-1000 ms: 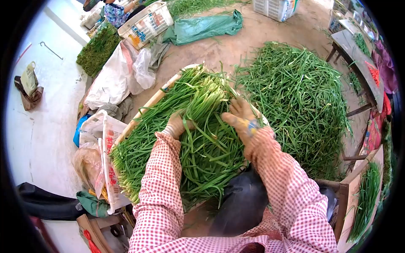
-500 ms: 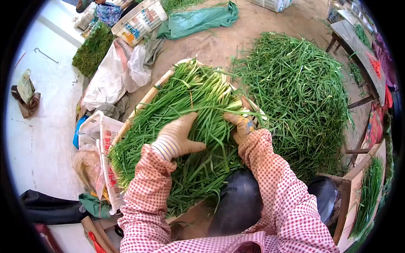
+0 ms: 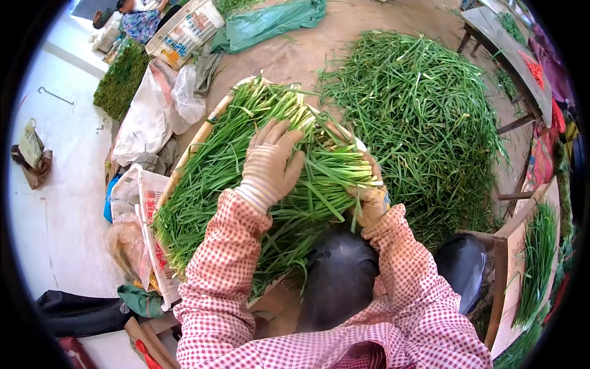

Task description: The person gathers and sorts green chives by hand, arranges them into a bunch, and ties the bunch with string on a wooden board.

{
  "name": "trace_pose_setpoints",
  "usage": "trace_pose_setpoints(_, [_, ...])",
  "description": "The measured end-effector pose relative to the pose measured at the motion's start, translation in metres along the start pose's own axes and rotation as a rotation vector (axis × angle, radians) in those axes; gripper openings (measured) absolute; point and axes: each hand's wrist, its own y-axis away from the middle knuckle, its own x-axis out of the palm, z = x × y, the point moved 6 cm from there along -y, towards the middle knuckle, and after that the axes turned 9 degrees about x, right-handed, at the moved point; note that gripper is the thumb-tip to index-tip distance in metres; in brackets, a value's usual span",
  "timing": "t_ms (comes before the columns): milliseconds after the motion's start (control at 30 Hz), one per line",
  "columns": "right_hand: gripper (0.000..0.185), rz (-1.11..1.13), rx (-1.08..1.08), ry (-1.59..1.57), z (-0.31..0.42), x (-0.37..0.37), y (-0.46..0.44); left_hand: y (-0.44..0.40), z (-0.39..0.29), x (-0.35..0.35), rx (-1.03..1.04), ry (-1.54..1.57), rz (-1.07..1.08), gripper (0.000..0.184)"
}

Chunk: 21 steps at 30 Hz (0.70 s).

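We seem to be gathering greens (image 3: 324,178): left hand (image 3: 269,161), fingers loosely spread; right hand (image 3: 372,202), fingers too hidden to tell. Next, we need level stalk ends (image 3: 362,171).

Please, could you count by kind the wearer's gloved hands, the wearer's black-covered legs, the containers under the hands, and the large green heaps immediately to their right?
Gloved hands (left hand, right hand): 2
Black-covered legs: 2
Container: 1
Large green heap: 1
Total: 6

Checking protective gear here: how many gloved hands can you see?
2: the left hand over the greens, the right hand at the stalk ends. Others may be hidden.
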Motion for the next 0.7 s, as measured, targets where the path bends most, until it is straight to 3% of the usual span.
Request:
trace_pose_setpoints(100, [0.072, -0.004, -0.009, 0.093, 0.004, 0.009, -0.002, -0.008, -0.031, 0.013, 0.066, 0.08, 0.083, 0.059])
trace_pose_setpoints(167, [0.078, -0.001, -0.009, 0.042, 0.005, 0.018, 0.001, -0.005, -0.041, 0.03, 0.036, 0.19, 0.306, 0.063])
trace_pose_setpoints(367, [0.078, 0.139, -0.262, 0.091, -0.001, 0.03, -0.006, 0.007, -0.053, 0.04, -0.025, 0.171, 0.133, 0.044])
trace_pose_setpoints(433, [0.084, -0.324, -0.207, 0.266, -0.001, 0.023, -0.011, 0.003, -0.06, 0.032, 0.016, 0.249, 0.138, 0.038])
trace_pose_setpoints(467, [0.066, -0.298, -0.157, 0.194, -0.003, 0.019, -0.014, 0.002, -0.057, 0.032, -0.017, 0.299, 0.27, 0.035])
trace_pose_setpoints(500, [0.05, -0.212, -0.244, 0.154, -0.003, 0.019, -0.018, 0.001, -0.049, 0.036, -0.005, 0.311, 0.332, 0.035])
trace_pose_setpoints(567, [0.041, -0.206, -0.251, 0.167, -0.005, 0.011, -0.021, 0.008, -0.014, 0.039, -0.331, 0.747, 0.317, 0.038])
trace_pose_setpoints(600, [0.041, -0.202, -0.25, 0.164, -0.002, 0.015, -0.019, -0.002, -0.009, 0.026, -0.087, 0.312, 0.291, 0.041])
trace_pose_setpoints(633, [0.039, -0.189, -0.252, 0.196, 0.003, 0.017, -0.015, 0.006, -0.002, 0.03, -0.226, 0.094, 0.454, 0.043])
trace_pose_setpoints(700, [0.034, -0.171, -0.208, 0.253, 0.02, 0.017, -0.003, 0.02, 0.019, 0.043, -0.269, -0.021, 0.591, 0.043])
